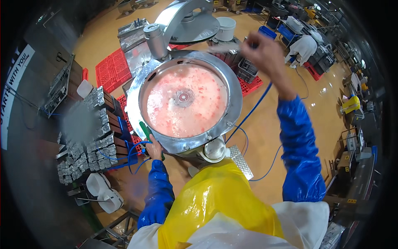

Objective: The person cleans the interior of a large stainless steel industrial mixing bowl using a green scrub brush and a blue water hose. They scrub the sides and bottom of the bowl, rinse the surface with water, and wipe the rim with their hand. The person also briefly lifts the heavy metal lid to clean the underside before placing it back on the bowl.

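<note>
A large round steel vessel [234,93] stands before me, with wet pink batter [199,109] inside. Redder lumps dot the batter, and a round metal hub [183,97] shows at its centre. My left hand [154,148] is closed around a green tool handle [145,129] at the vessel's near left rim. A blue hose [132,152] loops beside that hand. My right hand [264,51] is raised over the far right side, fingers curled and blurred by motion. From its fingers a pale blurred streak [224,48] runs left; whether it is a held thing I cannot tell.
A domed steel lid [192,28] on an arm stands behind the vessel, near a white bucket [226,29]. Stacked metal moulds [93,152] and white jugs [107,196] are at left. Red pallets [113,70] lie around. Another blue hose [253,109] trails at right.
</note>
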`<state>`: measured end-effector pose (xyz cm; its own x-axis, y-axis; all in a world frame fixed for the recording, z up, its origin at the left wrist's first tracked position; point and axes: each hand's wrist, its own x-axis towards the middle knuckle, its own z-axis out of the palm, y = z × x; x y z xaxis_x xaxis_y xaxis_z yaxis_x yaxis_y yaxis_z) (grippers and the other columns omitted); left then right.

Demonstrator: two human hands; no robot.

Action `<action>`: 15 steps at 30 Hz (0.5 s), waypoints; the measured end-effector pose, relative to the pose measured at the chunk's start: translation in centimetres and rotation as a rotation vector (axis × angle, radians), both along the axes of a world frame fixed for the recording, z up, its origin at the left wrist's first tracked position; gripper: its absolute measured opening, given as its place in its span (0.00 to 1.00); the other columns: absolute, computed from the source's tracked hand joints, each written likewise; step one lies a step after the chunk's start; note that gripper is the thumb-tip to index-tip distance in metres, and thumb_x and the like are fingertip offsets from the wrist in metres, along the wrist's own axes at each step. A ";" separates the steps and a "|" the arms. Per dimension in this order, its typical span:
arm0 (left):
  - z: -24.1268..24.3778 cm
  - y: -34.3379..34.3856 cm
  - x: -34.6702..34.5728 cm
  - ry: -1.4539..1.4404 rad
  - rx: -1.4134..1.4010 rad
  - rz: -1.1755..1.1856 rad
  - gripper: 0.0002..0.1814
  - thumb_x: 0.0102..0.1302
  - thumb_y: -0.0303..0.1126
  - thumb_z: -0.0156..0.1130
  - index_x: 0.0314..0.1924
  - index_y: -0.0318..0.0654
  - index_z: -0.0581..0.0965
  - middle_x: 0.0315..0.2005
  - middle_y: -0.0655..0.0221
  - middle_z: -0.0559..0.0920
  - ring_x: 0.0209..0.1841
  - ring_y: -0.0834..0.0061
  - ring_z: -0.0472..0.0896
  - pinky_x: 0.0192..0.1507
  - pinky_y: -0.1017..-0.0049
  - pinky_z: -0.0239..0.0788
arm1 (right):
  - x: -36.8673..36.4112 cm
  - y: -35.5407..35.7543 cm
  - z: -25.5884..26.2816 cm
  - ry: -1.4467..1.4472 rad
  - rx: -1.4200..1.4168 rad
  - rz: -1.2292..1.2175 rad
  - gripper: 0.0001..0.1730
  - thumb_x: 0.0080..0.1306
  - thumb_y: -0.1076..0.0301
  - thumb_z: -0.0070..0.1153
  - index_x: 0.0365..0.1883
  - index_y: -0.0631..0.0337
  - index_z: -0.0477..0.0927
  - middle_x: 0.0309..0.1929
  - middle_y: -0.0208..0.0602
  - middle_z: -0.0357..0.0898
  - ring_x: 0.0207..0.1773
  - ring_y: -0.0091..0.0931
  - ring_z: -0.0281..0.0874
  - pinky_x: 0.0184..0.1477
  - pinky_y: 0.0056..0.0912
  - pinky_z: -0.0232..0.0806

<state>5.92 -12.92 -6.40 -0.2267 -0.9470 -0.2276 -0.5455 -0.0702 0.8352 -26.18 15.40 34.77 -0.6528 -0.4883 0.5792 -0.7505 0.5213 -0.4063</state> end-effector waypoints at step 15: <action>-2.4 0.5 -2.4 -0.586 -0.217 0.169 0.32 0.79 0.48 0.53 0.69 0.27 0.70 0.62 0.37 0.69 0.63 0.32 0.72 0.67 0.45 0.67 | -12.8 -9.6 15.0 0.147 -0.254 0.535 0.13 0.60 0.65 0.67 0.26 0.64 0.77 0.20 0.35 0.74 0.25 0.24 0.71 0.30 0.36 0.67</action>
